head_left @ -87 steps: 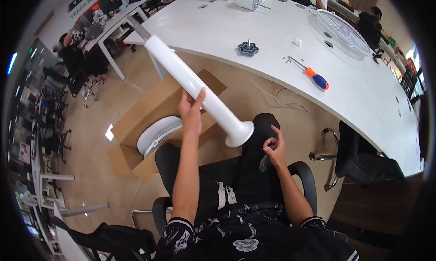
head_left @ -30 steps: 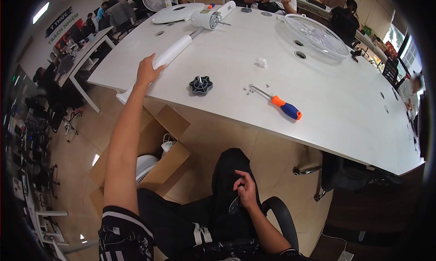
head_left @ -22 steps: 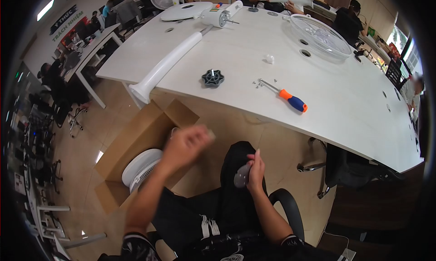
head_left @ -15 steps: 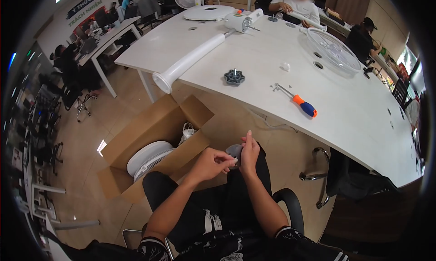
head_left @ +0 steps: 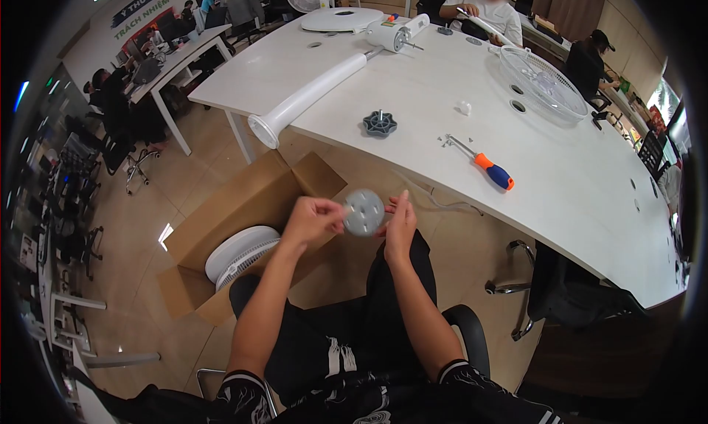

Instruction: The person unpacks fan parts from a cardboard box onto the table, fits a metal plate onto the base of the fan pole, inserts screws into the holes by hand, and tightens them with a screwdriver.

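A round grey plate (head_left: pixel 364 213) with several small holes or slots is raised above my lap, its face towards me, slightly blurred. My left hand (head_left: pixel 313 221) pinches at its left edge with thumb and forefinger; motion smears the fingertips. My right hand (head_left: pixel 400 228) grips the right edge, its thumb pointing up and some fingers behind the plate. Beyond, on the white table (head_left: pixel 413 122), lie a dark grey star-shaped knob (head_left: pixel 380 124) with an upright screw and a screwdriver (head_left: pixel 493 171) with an orange and blue handle. Several small screws (head_left: pixel 445 141) are by its tip.
An open cardboard box (head_left: pixel 228 203) with white fan parts (head_left: pixel 242 256) stands left of my knees. On the table rest a white fan stand with motor (head_left: pixel 317 92), a round base (head_left: pixel 343 20), a fan grille (head_left: pixel 542 81) and a small white piece (head_left: pixel 463 108). A person (head_left: pixel 483 15) sits opposite.
Both hands have lifted the grey plate up from my lap and turned its face towards me. My left hand has moved left, to the plate's left edge.
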